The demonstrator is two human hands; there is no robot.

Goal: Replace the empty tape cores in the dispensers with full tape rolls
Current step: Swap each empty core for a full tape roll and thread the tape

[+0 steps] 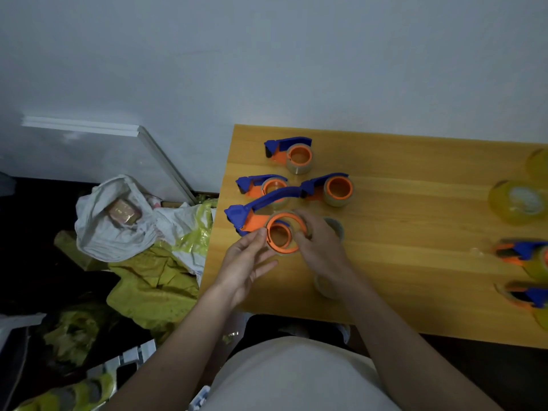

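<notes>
Much of the action is covered: the right hand (321,247) lies over the near right side of the dispenser (267,221) being worked on, hiding that side of its orange hub (283,232) and part of a grey tape core (335,228) just behind the knuckles. A second pale ring (324,284) sits partly under the right forearm and is hard to make out. At the right edge, two more blue-and-orange dispensers (525,252) and yellowish tape rolls (516,201) are blurred and cut off by the frame.

The dispenser in hand sits near the left edge of the counter (400,232), its long blue handle reaching toward the far right and its blue cutter head pointing left. The left hand (247,262) is loosely open, thumb and fingertips touching the left rim of the orange hub. The right hand's fingers curl around the hub's right side; whether it grips the hub itself or a thin ring on it, I cannot tell.

Farther back stand three similar dispensers (292,154), each with an orange hub and a thin brownish ring.

The counter is orange-brown wood against a plain pale wall (267,54). On the dark floor to the left lie a crumpled white bag (112,226) and yellow-green plastic (154,280).
</notes>
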